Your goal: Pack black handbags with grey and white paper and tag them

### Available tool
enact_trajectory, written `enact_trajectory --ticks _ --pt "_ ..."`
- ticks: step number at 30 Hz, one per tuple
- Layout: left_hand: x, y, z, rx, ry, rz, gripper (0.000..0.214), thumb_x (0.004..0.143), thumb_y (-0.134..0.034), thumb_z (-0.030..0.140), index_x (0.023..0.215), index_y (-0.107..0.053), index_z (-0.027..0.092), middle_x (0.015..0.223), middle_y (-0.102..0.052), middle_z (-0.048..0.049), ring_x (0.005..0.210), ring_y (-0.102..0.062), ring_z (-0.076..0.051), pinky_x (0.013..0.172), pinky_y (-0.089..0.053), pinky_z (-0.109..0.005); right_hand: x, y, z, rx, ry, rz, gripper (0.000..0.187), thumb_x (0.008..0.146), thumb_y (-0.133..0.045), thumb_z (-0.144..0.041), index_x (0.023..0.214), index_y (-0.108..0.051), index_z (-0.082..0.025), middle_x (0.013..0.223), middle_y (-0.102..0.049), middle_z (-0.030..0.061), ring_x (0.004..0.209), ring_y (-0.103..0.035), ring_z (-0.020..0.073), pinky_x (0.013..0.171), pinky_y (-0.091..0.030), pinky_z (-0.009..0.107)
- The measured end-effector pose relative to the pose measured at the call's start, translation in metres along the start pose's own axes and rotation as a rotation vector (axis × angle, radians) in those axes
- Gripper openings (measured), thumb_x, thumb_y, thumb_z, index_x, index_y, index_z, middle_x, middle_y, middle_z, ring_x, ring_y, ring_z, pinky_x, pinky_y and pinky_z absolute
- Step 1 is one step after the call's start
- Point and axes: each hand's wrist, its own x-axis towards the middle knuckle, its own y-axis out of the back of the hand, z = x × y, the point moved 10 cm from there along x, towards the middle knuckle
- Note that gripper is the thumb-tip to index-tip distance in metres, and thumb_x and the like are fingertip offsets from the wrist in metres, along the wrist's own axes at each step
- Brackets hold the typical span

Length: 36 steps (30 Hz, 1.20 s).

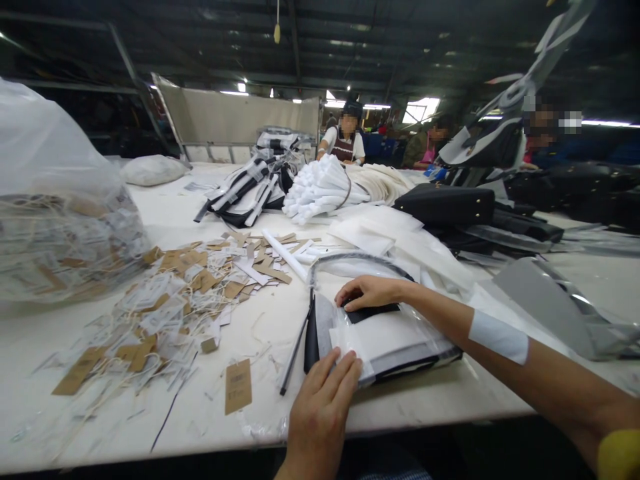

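A black handbag (313,337) lies on the table in front of me, partly covered by a white sheet (385,337) and clear plastic film (345,327). Its handle (360,255), wrapped in pale covering, arches up behind it. My left hand (320,400) rests with fingers stretched flat on the film at the bag's near edge. Over the bag's upper part, my right hand (373,293) has its fingers curled together at the film, with the fingertips partly hidden. A thin black strap (295,353) hangs at the bag's left side.
Brown and white tags (175,300) with strings are heaped on the left, beside a large clear bag (65,233) of more tags. White foam tubes (320,190), foam sheets (395,233) and black bags (445,203) lie behind. A co-worker (345,140) sits across the table.
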Motion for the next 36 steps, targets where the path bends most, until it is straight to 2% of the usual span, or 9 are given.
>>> enact_trajectory --ticks 6,12,16,18,21,24,28,32,36 --pt "0.001 0.000 -0.001 0.006 0.016 -0.019 0.043 0.097 -0.042 0.006 0.136 -0.056 0.017 0.136 -0.062 -0.0021 0.130 -0.053 -0.024 0.102 -0.054 -0.039 -0.004 0.009 -0.016 -0.086 0.108 0.087 0.034 0.087 -0.062 -0.045 0.101 -0.075 -0.017 0.112 -0.072 0.0073 0.103 -0.065 0.0193 0.094 -0.046 0.029" --pt "0.006 0.006 0.001 -0.002 0.020 0.011 0.040 0.098 -0.041 0.007 0.132 -0.060 0.017 0.129 -0.066 -0.0041 0.125 -0.058 -0.023 0.099 -0.056 -0.037 -0.011 0.007 -0.024 -0.147 0.156 0.054 0.026 0.082 -0.070 -0.040 0.101 -0.073 -0.022 0.127 -0.065 0.0067 0.118 -0.059 0.0209 0.101 -0.041 0.031" --pt "0.009 0.009 0.002 -0.009 0.026 0.027 0.039 0.098 -0.042 0.008 0.130 -0.061 0.016 0.129 -0.066 -0.0037 0.124 -0.059 -0.023 0.098 -0.056 -0.038 -0.011 0.007 -0.028 -0.157 0.180 0.058 0.016 0.084 -0.069 -0.036 0.088 -0.071 -0.020 0.127 -0.065 0.0066 0.115 -0.060 0.0211 0.103 -0.040 0.033" --pt "0.009 0.010 0.002 -0.010 0.026 0.036 0.038 0.098 -0.041 0.008 0.130 -0.061 0.016 0.129 -0.067 -0.0032 0.123 -0.060 -0.023 0.097 -0.057 -0.038 -0.014 0.008 -0.034 -0.175 0.183 0.077 0.014 0.086 -0.065 -0.033 0.088 -0.069 -0.020 0.126 -0.065 0.0062 0.114 -0.060 0.0209 0.103 -0.039 0.033" --pt "0.008 0.007 0.001 -0.008 0.021 0.013 0.039 0.098 -0.040 0.008 0.131 -0.060 0.016 0.131 -0.065 -0.0030 0.124 -0.058 -0.024 0.098 -0.056 -0.038 -0.019 0.011 -0.048 -0.179 0.176 0.113 0.013 0.089 -0.061 -0.031 0.092 -0.068 -0.020 0.121 -0.068 0.0053 0.109 -0.061 0.0199 0.099 -0.040 0.032" --pt "0.004 0.001 0.001 -0.005 0.011 -0.033 0.040 0.098 -0.041 0.009 0.135 -0.056 0.016 0.135 -0.062 -0.0037 0.128 -0.055 -0.025 0.099 -0.056 -0.040 -0.021 0.011 -0.055 -0.176 0.113 0.128 0.014 0.088 -0.060 -0.030 0.092 -0.067 -0.019 0.100 -0.072 0.0035 0.093 -0.063 0.0180 0.086 -0.044 0.028" --pt "0.004 0.002 0.001 -0.013 0.017 -0.005 0.039 0.099 -0.040 0.009 0.133 -0.058 0.015 0.133 -0.064 -0.0037 0.126 -0.057 -0.025 0.097 -0.057 -0.041 -0.016 0.009 -0.058 -0.335 0.009 0.151 0.006 0.085 -0.062 -0.023 0.084 -0.066 -0.018 0.079 -0.067 -0.0001 0.074 -0.058 0.0150 0.070 -0.040 0.025" --pt "0.007 0.007 0.001 -0.013 0.025 0.029 0.037 0.099 -0.040 0.010 0.130 -0.060 0.016 0.129 -0.066 -0.0037 0.123 -0.060 -0.024 0.095 -0.058 -0.040 -0.008 0.005 -0.059 -0.451 0.011 0.129 0.008 0.083 -0.062 -0.015 0.086 -0.068 -0.019 0.079 -0.068 -0.0006 0.072 -0.057 0.0144 0.068 -0.037 0.024" --pt "0.008 0.007 0.001 -0.014 0.019 0.022 0.038 0.099 -0.039 0.009 0.130 -0.060 0.015 0.130 -0.066 -0.0044 0.123 -0.059 -0.024 0.096 -0.057 -0.040 -0.006 0.008 -0.059 -0.446 0.048 0.155 0.011 0.084 -0.064 -0.020 0.092 -0.071 -0.022 0.087 -0.072 -0.0005 0.080 -0.063 0.0155 0.071 -0.038 0.024"
